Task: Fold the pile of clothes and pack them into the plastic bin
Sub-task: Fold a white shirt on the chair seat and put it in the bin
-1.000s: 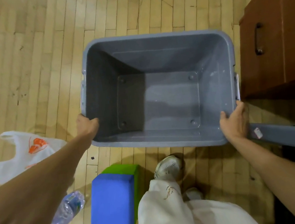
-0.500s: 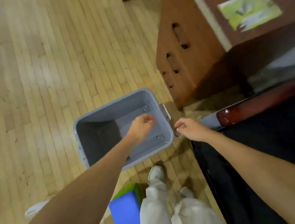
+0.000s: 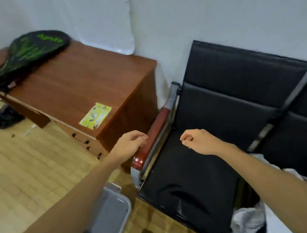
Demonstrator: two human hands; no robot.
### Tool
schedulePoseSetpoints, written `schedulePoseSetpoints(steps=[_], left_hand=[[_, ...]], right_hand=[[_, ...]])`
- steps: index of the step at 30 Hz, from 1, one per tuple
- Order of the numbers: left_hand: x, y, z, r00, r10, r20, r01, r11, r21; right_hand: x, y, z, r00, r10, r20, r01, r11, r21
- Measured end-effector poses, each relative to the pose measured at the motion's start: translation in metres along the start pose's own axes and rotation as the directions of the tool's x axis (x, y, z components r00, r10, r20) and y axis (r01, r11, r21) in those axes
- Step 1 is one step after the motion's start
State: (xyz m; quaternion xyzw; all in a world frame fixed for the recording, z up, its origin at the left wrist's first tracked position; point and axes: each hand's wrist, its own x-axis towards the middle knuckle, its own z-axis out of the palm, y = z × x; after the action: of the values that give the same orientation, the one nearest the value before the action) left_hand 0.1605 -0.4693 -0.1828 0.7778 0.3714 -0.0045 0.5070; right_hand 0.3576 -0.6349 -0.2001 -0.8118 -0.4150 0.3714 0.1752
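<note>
Plainly, neither grip has hold of anything. The left grip (image 3: 131,144) hangs at the red armrest (image 3: 152,139) with its fingers loosely curled; whether it touches the wood cannot be told. The right grip (image 3: 199,141) hovers above the black seat (image 3: 185,185), its fingers half-curled round nothing.

The pile of clothes (image 3: 246,218) lies behind and to the right of the right grip, back toward the person's body. It sits on the next seat of the row, mostly hidden under the right forearm. Only white and dark folds show there, so its long axis cannot be judged with confidence, though it seems to run along that forearm.

The plastic bin (image 3: 113,214) stands on the floor behind and below the left grip, under the left forearm and just beside the seat's front corner. It is well apart from the clothes, with the black seat between them.

The right grip is much the nearer to the pile. The coming move likely calls for that grip to draw back and swing rightward, while the left grip crosses over the seat to help.

The wooden counter (image 3: 80,82), ahead and left of both grips, carries only a racket cover (image 3: 26,50).
</note>
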Motion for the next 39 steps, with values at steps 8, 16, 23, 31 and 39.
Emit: schedulePoseSetpoints(steps=[8, 16, 23, 31, 39], left_hand=[[0.016, 0.145, 0.139, 0.957, 0.225, 0.181, -0.253, 0.956, 0.148], [0.065, 0.147, 0.233, 0.851, 0.246, 0.465, -0.405, 0.87, 0.28], [0.148, 0.051, 0.311, 0.786, 0.3, 0.54, -0.508, 0.811, 0.29], [0.24, -0.074, 0.416, 0.711, 0.48, 0.514, -0.661, 0.706, 0.254], [0.281, -0.151, 0.484, 0.643, 0.602, 0.473, -0.752, 0.615, 0.239]], right_hand=[[-0.129, 0.145, -0.07, 0.954, 0.165, -0.249, -0.145, 0.984, 0.099], [-0.162, 0.219, -0.036, 0.808, 0.412, -0.422, -0.316, 0.906, 0.28], [-0.09, 0.296, 0.046, 0.764, 0.443, -0.47, -0.413, 0.895, 0.172], [0.017, 0.415, 0.13, 0.764, 0.314, -0.564, -0.457, 0.88, -0.129], [0.064, 0.478, 0.175, 0.692, 0.25, -0.677, -0.518, 0.825, -0.225]])
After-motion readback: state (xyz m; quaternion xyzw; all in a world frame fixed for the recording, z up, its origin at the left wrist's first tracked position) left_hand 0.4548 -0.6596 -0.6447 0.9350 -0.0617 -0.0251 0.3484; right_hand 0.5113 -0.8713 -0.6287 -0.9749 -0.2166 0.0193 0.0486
